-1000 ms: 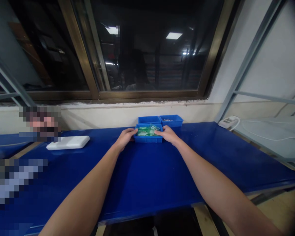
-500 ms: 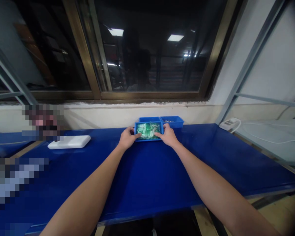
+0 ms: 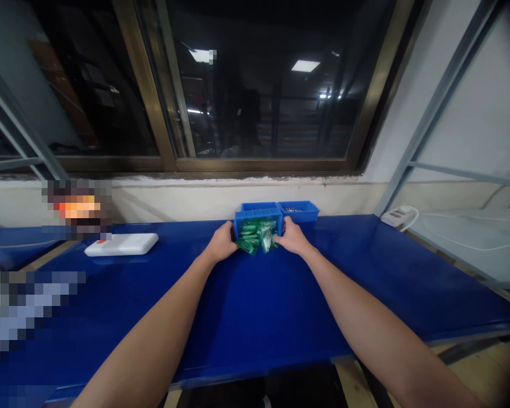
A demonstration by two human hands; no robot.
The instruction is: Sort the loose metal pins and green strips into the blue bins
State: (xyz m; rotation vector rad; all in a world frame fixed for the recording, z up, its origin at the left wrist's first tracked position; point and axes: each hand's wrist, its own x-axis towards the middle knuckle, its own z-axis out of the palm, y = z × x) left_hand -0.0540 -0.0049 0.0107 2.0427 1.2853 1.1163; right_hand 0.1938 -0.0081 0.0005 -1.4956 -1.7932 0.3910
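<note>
A blue bin (image 3: 237, 225) is tipped toward me on the blue table (image 3: 263, 306), its open side facing me. Green and clear plastic packets (image 3: 255, 235) spill over its lower edge onto the tabletop. My left hand (image 3: 222, 242) grips the bin's left side, and my right hand (image 3: 294, 237) grips its right side. Some fingertips are hidden behind the bin. Directly behind stands another blue bin (image 3: 259, 207). To the right of that is a third blue bin (image 3: 300, 212) with small metallic pieces inside.
A white oblong device (image 3: 122, 244) lies on the table at the left. At the right edge sits a white power strip (image 3: 397, 215) with a cable. Grey metal frames rise on both sides, and a dark window stands behind the table.
The held bin has tilted further toward me, and packets that lay inside it now slide out over its near edge. Both hands keep their hold at its sides.
</note>
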